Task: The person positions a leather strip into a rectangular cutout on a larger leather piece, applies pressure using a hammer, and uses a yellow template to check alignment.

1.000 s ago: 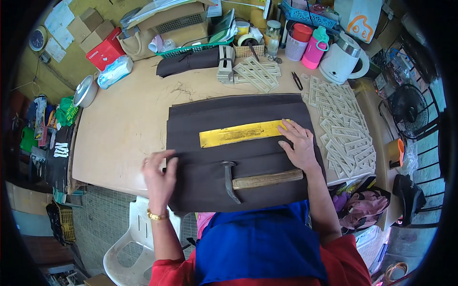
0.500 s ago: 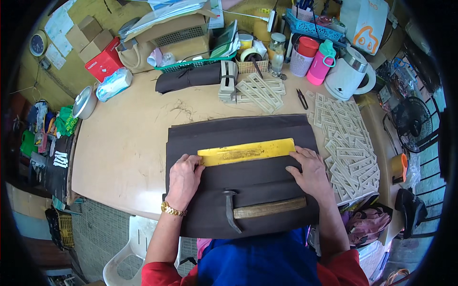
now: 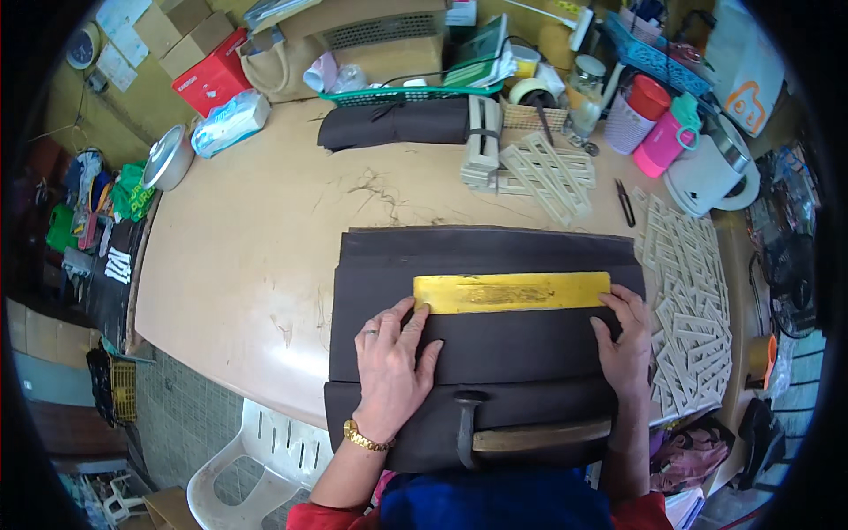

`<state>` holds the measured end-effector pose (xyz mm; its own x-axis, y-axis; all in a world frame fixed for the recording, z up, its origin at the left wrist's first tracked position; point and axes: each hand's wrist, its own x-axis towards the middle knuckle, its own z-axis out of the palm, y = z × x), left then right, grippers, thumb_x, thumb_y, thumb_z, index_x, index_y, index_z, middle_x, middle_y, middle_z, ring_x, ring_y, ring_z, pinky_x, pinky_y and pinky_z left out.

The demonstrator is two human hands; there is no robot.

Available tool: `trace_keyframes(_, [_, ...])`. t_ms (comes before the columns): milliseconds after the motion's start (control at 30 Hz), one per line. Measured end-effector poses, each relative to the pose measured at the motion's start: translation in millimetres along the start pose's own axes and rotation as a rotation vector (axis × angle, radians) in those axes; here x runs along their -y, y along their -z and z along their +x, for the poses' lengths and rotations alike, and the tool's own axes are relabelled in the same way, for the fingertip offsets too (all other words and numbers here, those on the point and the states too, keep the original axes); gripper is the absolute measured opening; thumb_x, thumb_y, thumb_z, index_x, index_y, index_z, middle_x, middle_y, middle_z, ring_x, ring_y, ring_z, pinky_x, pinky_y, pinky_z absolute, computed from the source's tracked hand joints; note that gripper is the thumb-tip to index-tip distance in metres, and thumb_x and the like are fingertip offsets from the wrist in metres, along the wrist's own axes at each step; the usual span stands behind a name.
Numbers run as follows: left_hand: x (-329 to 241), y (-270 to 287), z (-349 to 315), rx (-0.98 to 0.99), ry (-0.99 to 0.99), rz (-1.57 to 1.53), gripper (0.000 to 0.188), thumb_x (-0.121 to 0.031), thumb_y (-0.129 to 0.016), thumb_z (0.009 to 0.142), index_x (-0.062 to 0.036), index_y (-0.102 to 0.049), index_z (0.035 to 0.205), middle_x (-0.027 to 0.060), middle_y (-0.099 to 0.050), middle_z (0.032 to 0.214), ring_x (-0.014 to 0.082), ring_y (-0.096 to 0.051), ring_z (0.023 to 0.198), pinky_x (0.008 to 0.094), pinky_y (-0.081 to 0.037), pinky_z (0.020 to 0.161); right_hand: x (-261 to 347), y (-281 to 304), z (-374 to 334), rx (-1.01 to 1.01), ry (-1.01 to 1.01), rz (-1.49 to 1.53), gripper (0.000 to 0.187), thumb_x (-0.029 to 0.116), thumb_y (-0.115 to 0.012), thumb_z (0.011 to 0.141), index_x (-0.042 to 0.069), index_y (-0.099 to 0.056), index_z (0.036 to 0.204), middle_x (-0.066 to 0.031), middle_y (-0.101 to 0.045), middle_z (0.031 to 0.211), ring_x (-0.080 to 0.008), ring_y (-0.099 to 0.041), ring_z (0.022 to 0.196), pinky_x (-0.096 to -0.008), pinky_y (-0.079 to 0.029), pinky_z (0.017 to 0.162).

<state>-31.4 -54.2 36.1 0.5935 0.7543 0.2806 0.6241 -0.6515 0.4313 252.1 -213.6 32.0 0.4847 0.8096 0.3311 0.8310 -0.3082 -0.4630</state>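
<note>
A flat yellow strip (image 3: 512, 292), scuffed along its middle, lies crosswise on a stack of dark sheets (image 3: 512, 344). At its left end the fingertips of my left hand (image 3: 393, 358) rest on the lower corner, fingers stretched and thumb apart. My right hand (image 3: 625, 340) touches the strip's right end with its fingertips; its thumb stands off on the dark sheet. A hammer (image 3: 539, 437) with a wooden handle lies on the near part of the sheets, between my forearms. Neither hand is wrapped round anything.
Many pale rectangular frames (image 3: 693, 327) cover the table's right side, with more frames (image 3: 548, 177) behind the sheets. Black thread snips (image 3: 625, 203) lie near them. A rolled dark sheet (image 3: 393, 122), a pink bottle (image 3: 667, 137) and a white kettle (image 3: 714, 168) stand farther back.
The whole view has shifted and turned slightly. My left thumb has moved away from the strip, and the left fingers now lie stretched at its lower corner. The right hand stays at its end.
</note>
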Motion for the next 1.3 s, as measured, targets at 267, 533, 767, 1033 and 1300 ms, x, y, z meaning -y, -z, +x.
trace_keyframes(267, [1,-1,3,0.031,0.030,0.007,0.060,-0.016,-0.081,0.079,-0.0039,-0.064,0.135,0.0132,-0.058,0.139,0.0336,-0.055,0.121,0.0463,-0.039,0.104,-4,-6,2,0.003,-0.033,0.027,0.038,-0.004,-0.073,0.079,0.002,-0.068,0.117,-0.0162,-0.063,0.128,-0.0361,-0.059,0.118,-0.0454,-0.044,0.104])
trace_keyframes(533, [1,2,5,0.041,0.023,0.003,0.062,-0.016,-0.081,0.078,-0.0021,-0.063,0.136,0.0153,-0.058,0.139,0.0345,-0.056,0.121,0.0461,-0.040,0.103,0,-4,2,0.021,-0.001,-0.018,0.039,-0.004,-0.074,0.080,0.001,-0.069,0.118,-0.0165,-0.065,0.133,-0.0356,-0.060,0.119,-0.0447,-0.044,0.105])
trace_keyframes(767, [-12,29,9,0.134,-0.007,0.038,0.067,-0.017,-0.080,0.080,-0.0006,-0.058,0.141,0.0201,-0.054,0.145,0.0405,-0.051,0.132,0.0468,-0.040,0.108,-1,0,5,-0.021,0.019,-0.042,0.041,0.000,-0.078,0.079,0.006,-0.068,0.118,-0.0172,-0.060,0.139,-0.0378,-0.058,0.123,-0.0460,-0.047,0.104])
trace_keyframes(1033, [-4,38,71,0.292,-0.258,0.081,0.073,-0.019,-0.082,0.080,-0.0028,-0.053,0.145,0.0172,-0.053,0.149,0.0385,-0.049,0.137,0.0486,-0.039,0.113,-24,26,50,0.297,0.190,0.015,0.047,0.019,-0.081,0.083,0.010,-0.064,0.125,-0.0098,-0.057,0.147,-0.0298,-0.047,0.143,-0.0521,-0.034,0.117])
trace_keyframes(1300, [21,12,81,0.354,-0.231,-0.012,0.063,-0.009,-0.082,0.079,-0.0027,-0.061,0.137,0.0159,-0.063,0.136,0.0375,-0.061,0.120,0.0444,-0.049,0.105,-43,1,53,0.305,0.200,0.107,0.045,0.020,-0.079,0.085,0.012,-0.064,0.127,-0.0080,-0.063,0.141,-0.0253,-0.051,0.139,-0.0512,-0.031,0.118])
